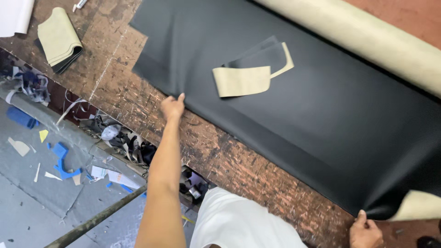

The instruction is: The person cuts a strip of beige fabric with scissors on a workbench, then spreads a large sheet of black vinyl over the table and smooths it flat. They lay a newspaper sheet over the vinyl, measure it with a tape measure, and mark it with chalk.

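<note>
A large black sheet of leather-like material (321,105) lies spread over a worn brown worktable (138,98). My left hand (172,106) pinches the sheet's near edge, arm stretched out. At the bottom right, my right hand (365,232) grips the sheet's corner, where the beige underside (418,206) folds up. Cut pieces of the same material, one black (262,55) and one turned beige side up (242,81), rest on top of the sheet.
A beige roll (367,34) runs along the table's far side. Folded beige and black pieces (59,39) lie at the table's top left, with a white sheet (16,16) beside them. Scraps (119,138) and blue offcuts (62,158) litter the grey floor below.
</note>
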